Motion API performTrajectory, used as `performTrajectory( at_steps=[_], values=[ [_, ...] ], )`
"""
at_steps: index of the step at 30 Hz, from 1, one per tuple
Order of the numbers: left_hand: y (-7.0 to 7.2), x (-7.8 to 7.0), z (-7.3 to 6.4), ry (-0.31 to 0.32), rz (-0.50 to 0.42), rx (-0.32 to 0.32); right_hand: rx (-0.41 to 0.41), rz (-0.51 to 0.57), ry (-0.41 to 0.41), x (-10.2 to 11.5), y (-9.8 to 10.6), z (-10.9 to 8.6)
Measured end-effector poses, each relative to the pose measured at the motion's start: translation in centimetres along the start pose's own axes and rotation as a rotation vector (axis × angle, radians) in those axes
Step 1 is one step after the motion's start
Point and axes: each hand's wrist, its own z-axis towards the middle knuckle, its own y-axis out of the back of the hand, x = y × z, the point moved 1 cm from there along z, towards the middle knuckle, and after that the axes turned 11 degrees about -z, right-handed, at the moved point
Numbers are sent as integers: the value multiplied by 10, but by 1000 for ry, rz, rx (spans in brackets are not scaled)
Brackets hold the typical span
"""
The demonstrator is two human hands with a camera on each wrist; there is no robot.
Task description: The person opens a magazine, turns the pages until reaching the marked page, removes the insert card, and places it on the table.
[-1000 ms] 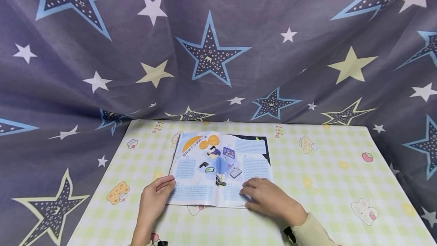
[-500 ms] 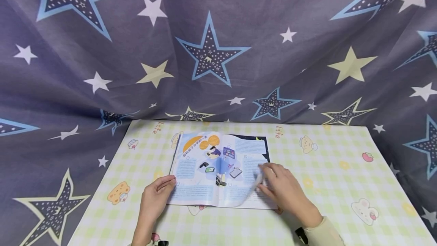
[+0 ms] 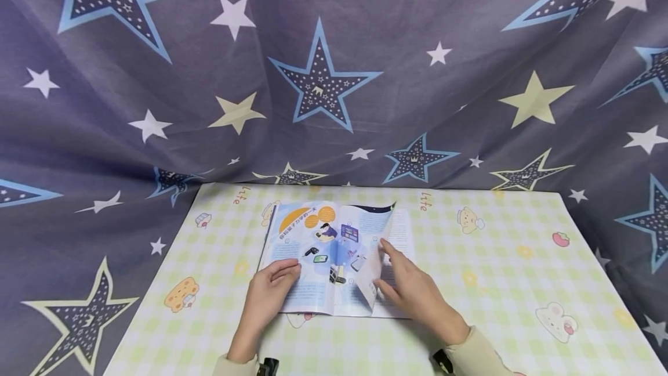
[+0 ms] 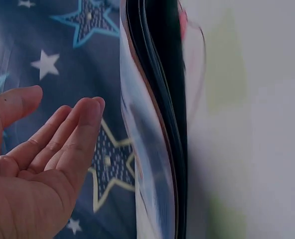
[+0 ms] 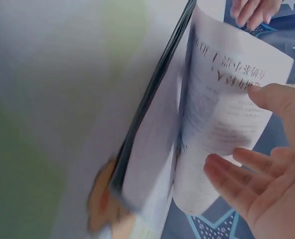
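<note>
Star-print curtain (image 3: pixel 198 74) hangs behind, stars in white, yellow & blue outline. Desk (image 3: pixel 501 318) in front of it, w/ green-and-white check cover & cartoon prints; near edge out of view.

Magazine (image 3: pixel 336 254), Chinese text, lies spread on desk, L of middle, a bit in from far edge & closer to far L corner than far R. Prob. laid flat there so both pages face the person & both hands reach it.

One leaf (image 5: pixel 222 114) of R half stands up in a curve, text on its underside; it's btwn the hands, likely kept up by R fingers behind it.

L hand (image 3: pixel 268 295) over lower L page: fingers extended, thumb apart, gripping nothing; prob. there to steady that side, tho can't tell if it touches paper. R hand (image 3: pixel 420 297) over lower R page, R of leaf: fingers loosely straight, spread from thumb, tips at leaf's underside, no pinch seen. Hands well apart, magazine's spine btwn them.

Pale sleeves (image 3: pixel 477 355) on both arms; small black devices (image 3: pixel 268 366) at wrists.
</note>
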Motion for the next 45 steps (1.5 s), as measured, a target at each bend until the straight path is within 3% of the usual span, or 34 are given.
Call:
performTrajectory(
  at_steps=[6,12,18,22,28,32,38,45],
  values=[
    [-23,-2,1,-15,-90,102,76,156,59,10,-7,7],
    [-39,-1,0,-49,-123,193,90,194,135,18,-12,8],
    [-46,2,-3,-52,-46,208,91,218,159,22,-14,9],
    [-44,3,-3,-36,-25,183,82,208,171,22,-15,8],
    [-25,4,-4,-7,-12,83,109,167,137,18,-17,5],
    [1,5,-6,10,34,-23,205,116,134,14,-18,2],
    [41,7,-11,68,159,-159,338,52,209,14,-17,-1],
    [65,9,-14,133,232,-233,385,4,227,17,-16,-2]
  ],
)
